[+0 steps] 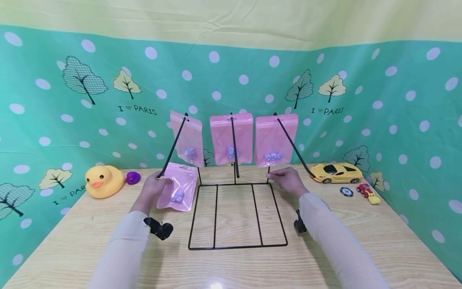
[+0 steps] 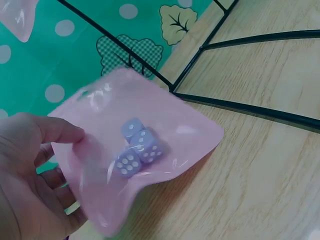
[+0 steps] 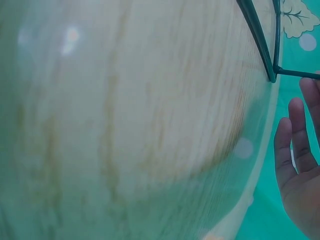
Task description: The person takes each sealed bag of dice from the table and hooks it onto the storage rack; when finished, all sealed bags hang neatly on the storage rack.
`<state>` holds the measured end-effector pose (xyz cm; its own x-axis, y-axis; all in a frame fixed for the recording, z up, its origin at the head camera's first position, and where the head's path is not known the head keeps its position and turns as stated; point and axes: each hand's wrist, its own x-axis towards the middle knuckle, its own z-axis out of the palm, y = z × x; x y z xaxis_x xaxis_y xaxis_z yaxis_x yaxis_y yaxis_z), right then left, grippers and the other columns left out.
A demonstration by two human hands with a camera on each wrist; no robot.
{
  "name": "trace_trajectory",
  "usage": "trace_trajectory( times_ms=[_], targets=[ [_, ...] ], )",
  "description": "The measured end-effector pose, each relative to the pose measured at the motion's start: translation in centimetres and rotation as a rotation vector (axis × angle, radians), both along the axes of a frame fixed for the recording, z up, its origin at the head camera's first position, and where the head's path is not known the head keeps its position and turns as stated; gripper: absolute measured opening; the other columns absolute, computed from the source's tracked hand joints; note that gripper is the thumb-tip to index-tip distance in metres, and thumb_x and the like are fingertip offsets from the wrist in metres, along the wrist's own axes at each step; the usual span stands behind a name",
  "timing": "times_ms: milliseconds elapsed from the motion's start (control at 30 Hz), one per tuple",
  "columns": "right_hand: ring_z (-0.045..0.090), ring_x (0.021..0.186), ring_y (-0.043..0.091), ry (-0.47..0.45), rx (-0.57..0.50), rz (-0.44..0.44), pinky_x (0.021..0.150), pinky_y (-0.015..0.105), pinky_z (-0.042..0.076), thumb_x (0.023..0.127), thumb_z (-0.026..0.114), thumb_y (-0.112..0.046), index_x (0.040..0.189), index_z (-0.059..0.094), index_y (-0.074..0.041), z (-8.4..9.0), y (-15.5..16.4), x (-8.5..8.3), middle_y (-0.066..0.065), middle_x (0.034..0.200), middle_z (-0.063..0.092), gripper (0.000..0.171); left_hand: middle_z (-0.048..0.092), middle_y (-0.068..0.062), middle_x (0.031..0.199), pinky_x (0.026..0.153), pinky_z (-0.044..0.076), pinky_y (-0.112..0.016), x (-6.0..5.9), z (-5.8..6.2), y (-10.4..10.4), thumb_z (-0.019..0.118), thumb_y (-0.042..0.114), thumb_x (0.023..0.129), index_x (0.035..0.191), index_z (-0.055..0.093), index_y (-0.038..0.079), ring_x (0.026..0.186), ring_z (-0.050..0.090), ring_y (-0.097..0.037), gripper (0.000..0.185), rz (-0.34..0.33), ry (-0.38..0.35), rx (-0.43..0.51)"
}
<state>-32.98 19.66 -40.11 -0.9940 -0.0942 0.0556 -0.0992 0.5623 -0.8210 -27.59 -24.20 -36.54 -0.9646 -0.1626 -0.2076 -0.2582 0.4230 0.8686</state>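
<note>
Pink pouch (image 2: pixel 145 150) in left hand (image 2: pixel 30 185)

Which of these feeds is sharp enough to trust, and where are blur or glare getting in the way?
Head view: sharp, wide-angle bowing at the edges, a glare spot on the table. Left wrist view: mostly sharp on the dice, sheen on the pink bag, left hand soft. Right wrist view: smeared wood, only the wire rack and right hand readable.

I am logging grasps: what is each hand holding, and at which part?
The left hand pinches the pink plastic dice bag near one edge. The right hand holds nothing.
</note>
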Motion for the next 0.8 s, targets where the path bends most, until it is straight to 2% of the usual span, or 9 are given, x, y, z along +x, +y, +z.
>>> trace_trajectory(
  times_ms=[133,267,333,400,467,567,667,800],
  targets=[
    [0.062,0.086,0.023,0.001,0.0,0.001,0.078,0.036,0.053,0.096,0.073,-0.033,0.116,0.076,-0.005,0.0,0.0,0.0,0.012,0.112,0.074,0.035,0.025,-0.036,0.158,0.118,0.02,-0.061,0.4,0.3,0.1,0.051,0.028,0.106,0.157,0.021,-0.007,0.147,0.022,-0.052,0.068,0.002,0.007,0.01],
    [0.063,0.088,0.023,0.011,0.005,0.0,0.083,0.039,0.054,0.096,0.073,-0.032,0.115,0.076,-0.004,0.0,0.0,0.1,0.012,0.112,0.074,0.034,0.033,-0.036,0.154,0.117,0.026,-0.059,0.6,0.2,0.2,0.051,0.039,0.107,0.154,0.031,-0.007,0.143,0.031,-0.051,0.069,-0.009,0.042,-0.048],
    [0.064,0.092,0.022,0.016,0.01,0.0,0.087,0.042,0.054,0.096,0.073,-0.032,0.115,0.076,-0.004,0.0,0.0,0.1,0.013,0.113,0.074,0.034,0.04,-0.036,0.149,0.114,0.032,-0.056,0.7,0.2,0.2,0.052,0.042,0.106,0.151,0.037,-0.008,0.138,0.04,-0.049,0.068,-0.011,0.074,-0.089],
    [0.065,0.095,0.022,0.019,0.009,-0.001,0.089,0.043,0.054,0.096,0.073,-0.032,0.115,0.076,-0.004,0.0,0.0,0.1,0.013,0.114,0.074,0.033,0.051,-0.035,0.138,0.104,0.043,-0.052,0.8,0.1,0.2,0.054,0.041,0.106,0.146,0.045,-0.007,0.124,0.051,-0.045,0.064,-0.012,0.102,-0.126],
    [0.065,0.094,0.022,0.016,0.007,0.0,0.088,0.043,0.054,0.097,0.073,-0.031,0.115,0.076,-0.004,0.0,-0.1,0.2,0.013,0.114,0.074,0.033,0.06,-0.032,0.12,0.088,0.05,-0.044,0.8,0.2,0.1,0.057,0.038,0.105,0.14,0.052,-0.007,0.106,0.057,-0.038,0.057,-0.015,0.141,-0.168],
    [0.063,0.092,0.023,0.012,0.003,-0.002,0.086,0.041,0.054,0.097,0.073,-0.031,0.115,0.076,-0.004,0.1,-0.1,0.2,0.013,0.113,0.075,0.033,0.062,-0.024,0.104,0.072,0.045,-0.034,0.9,0.3,-0.1,0.059,0.035,0.104,0.136,0.055,-0.007,0.092,0.055,-0.029,0.053,-0.031,0.183,-0.224],
    [0.063,0.092,0.023,0.007,-0.002,-0.006,0.085,0.04,0.053,0.096,0.073,-0.031,0.115,0.076,-0.004,0.2,-0.2,0.2,0.013,0.112,0.075,0.032,0.061,-0.024,0.104,0.072,0.044,-0.032,1.0,0.4,-0.3,0.061,0.033,0.104,0.138,0.054,-0.005,0.093,0.055,-0.03,0.052,-0.053,0.206,-0.242],
    [0.062,0.089,0.024,0.009,-0.005,0.001,0.08,0.037,0.053,0.096,0.073,-0.03,0.115,0.076,-0.003,0.2,-0.2,0.2,0.013,0.111,0.075,0.033,0.061,-0.029,0.113,0.082,0.046,-0.04,1.3,0.5,-0.3,0.057,0.034,0.105,0.14,0.053,-0.005,0.101,0.055,-0.035,0.052,-0.08,0.228,-0.226]
  ],
)
